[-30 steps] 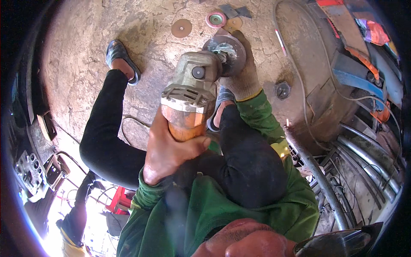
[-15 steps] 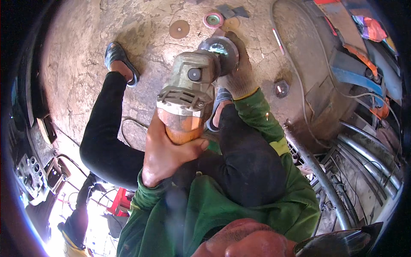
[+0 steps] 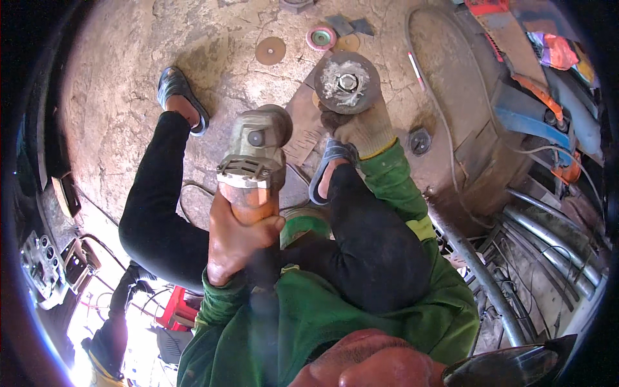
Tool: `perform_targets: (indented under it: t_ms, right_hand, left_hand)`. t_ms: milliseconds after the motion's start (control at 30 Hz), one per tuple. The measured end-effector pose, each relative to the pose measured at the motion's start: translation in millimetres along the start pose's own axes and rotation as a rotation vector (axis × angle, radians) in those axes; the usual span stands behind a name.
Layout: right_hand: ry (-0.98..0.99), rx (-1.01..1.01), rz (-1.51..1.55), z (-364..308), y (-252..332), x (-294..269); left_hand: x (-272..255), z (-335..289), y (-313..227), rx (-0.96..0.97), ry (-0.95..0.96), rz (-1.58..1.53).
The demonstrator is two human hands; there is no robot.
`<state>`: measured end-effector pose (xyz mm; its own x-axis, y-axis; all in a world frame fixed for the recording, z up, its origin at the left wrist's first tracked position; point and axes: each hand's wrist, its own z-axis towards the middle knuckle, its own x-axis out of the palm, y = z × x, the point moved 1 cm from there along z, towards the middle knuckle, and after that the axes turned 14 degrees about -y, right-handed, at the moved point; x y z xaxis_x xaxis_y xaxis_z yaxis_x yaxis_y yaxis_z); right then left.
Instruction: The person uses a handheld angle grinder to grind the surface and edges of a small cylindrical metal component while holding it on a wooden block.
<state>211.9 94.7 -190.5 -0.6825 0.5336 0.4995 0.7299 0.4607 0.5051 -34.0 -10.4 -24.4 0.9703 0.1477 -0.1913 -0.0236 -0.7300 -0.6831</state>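
My bare left hand [image 3: 232, 238] is wrapped round the orange body of an angle grinder [image 3: 253, 161]. The grinder's grey gear head points away from me, with no disc visible on it. In a knit work glove, my right hand [image 3: 369, 132] grips a round grey disc [image 3: 332, 72] at its near edge. A metal hub sits in the disc's middle, with pale worn patches round it. The disc is apart from the grinder, to the right of its head. Part of my right hand's fingers is hidden under the disc.
On the floor beyond lie a brown disc [image 3: 270, 51], a pink-rimmed wheel [image 3: 321, 38], a tan disc [image 3: 349, 43] and dark flat pieces [image 3: 340, 25]. A brown flat plate [image 3: 302, 126] lies near my right foot. A cable [image 3: 445, 109] and metal pipes [image 3: 477, 271] are at right.
The grinder has moved left and nearer me in my left hand. The disc, earlier tilted against the grinder's head, is now apart to the right, its hub face in view.
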Motion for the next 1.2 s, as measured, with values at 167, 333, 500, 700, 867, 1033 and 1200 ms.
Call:
perform_targets:
  t_ms: [167,333,500,700,867,1033,1200]
  right_hand:
    - [0.112,0.043,0.121,10.5,2.5,0.8]
    - [0.122,-0.064,0.092,-12.9,30.6,38.2]
    - [0.26,-0.219,-0.107,-26.4,37.9,35.6]
    - [0.126,-0.188,-0.106,-20.7,34.0,33.1]
    - [0.09,-0.133,-0.101,-5.1,29.7,11.1]
    - [-0.033,-0.091,-0.08,43.7,14.4,-29.9]
    - [-0.132,-0.061,0.002,109.8,-7.4,-90.1]
  left_hand:
    - [-10.6,3.6,6.6,-0.027,-0.065,-0.013]
    - [-12.3,7.4,14.5,-0.048,-0.084,0.006]
    - [-10.8,10.3,15.6,-0.062,-0.057,-0.054]
    - [-13.6,16.3,20.9,-0.038,-0.054,-0.022]
    - [-16.6,25.7,25.3,-0.023,-0.048,-0.044]
    - [-14.8,32.6,19.2,-0.166,-0.042,-0.058]
    - [-8.1,46.7,21.9,-0.188,-0.065,-0.022]
